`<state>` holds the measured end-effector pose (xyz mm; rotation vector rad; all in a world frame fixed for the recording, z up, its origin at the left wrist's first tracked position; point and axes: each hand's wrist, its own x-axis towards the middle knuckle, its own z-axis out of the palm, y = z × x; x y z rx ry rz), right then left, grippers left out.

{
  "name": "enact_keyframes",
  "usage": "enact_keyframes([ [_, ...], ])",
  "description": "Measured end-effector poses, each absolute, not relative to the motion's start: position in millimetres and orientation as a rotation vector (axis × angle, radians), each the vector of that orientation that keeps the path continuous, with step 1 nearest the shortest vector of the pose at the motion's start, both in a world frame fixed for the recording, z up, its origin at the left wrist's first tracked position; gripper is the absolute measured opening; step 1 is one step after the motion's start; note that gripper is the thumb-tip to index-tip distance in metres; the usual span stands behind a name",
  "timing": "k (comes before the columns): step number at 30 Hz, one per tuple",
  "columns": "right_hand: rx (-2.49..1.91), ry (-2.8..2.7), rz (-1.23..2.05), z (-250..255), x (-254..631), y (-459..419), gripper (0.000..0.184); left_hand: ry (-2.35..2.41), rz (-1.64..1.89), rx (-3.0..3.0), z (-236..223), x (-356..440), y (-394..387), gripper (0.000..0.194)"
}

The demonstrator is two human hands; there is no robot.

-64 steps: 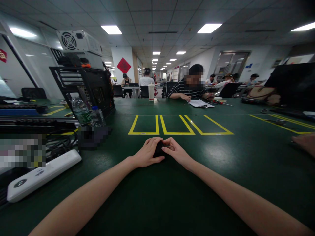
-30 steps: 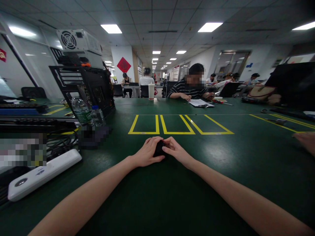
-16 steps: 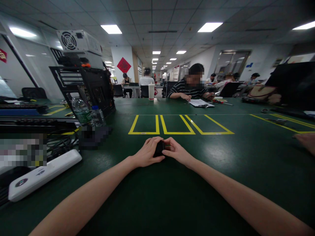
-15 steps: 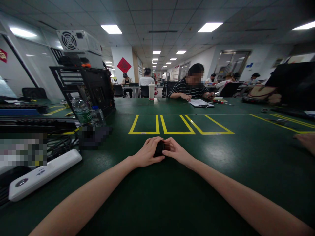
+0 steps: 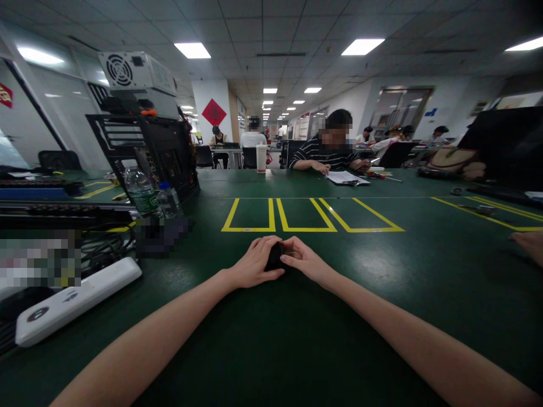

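Observation:
Between my two hands is a small black rounded object [image 5: 275, 257], resting on or just above the green tabletop [image 5: 271, 345]; its kind cannot be made out. My left hand [image 5: 257, 263] curls round its left and upper side, fingers over the top and thumb along the near edge. From the right, my right hand [image 5: 304, 259] pinches its side with thumb and fingertips. Much of the object is hidden behind the fingers. Just beyond my hands, yellow tape outlines [image 5: 305, 229] mark the table.
To the left lie a white power strip [image 5: 80, 302], cables, a water bottle [image 5: 142, 192] and a black computer case [image 5: 156, 152]. Across the table a person [image 5: 326, 150] sits by a clipboard [image 5: 347, 178]. Another person's hand [image 5: 528, 244] shows at the right edge. A white cup [image 5: 261, 158] stands farther back.
Both my hands stay nearly in place round the black object; the right fingers shift very slightly. The other person's hand at the right edge moves a little.

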<state>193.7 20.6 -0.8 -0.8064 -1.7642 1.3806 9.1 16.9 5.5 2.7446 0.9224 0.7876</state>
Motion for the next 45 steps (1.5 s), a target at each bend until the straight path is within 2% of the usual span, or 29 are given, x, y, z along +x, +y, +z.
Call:
enact_keyframes([
  [8,-0.786,-1.708,1.324,-6.4,189.6,22.7,0.019,0.926,0.802,2.750,3.3,9.3,18.7,0.062],
  [14,-0.901,-1.718,1.325,-3.9,190.9,22.7,0.027,0.924,0.808,2.748,3.5,9.1,18.8,0.061],
  [20,-0.754,-1.722,1.449,1.1,192.2,19.1,0.029,0.935,0.790,2.748,3.9,8.9,18.4,0.060],
  [26,-0.810,-1.702,1.391,1.4,190.4,15.9,0.020,0.936,0.773,2.747,5.9,9.3,17.3,0.060],
  [31,-0.869,-1.707,1.379,1.8,190.3,16.4,0.027,0.929,0.779,2.745,6.6,9.8,16.7,0.059],
  [38,-0.734,-1.712,1.434,-1.7,192.1,21.3,0.030,0.925,0.814,2.745,2.4,10.0,18.8,0.060],
  [45,-0.798,-1.692,1.365,-1.9,190.0,17.2,0.021,0.943,0.792,2.747,3.5,10.3,18.6,0.060],
])
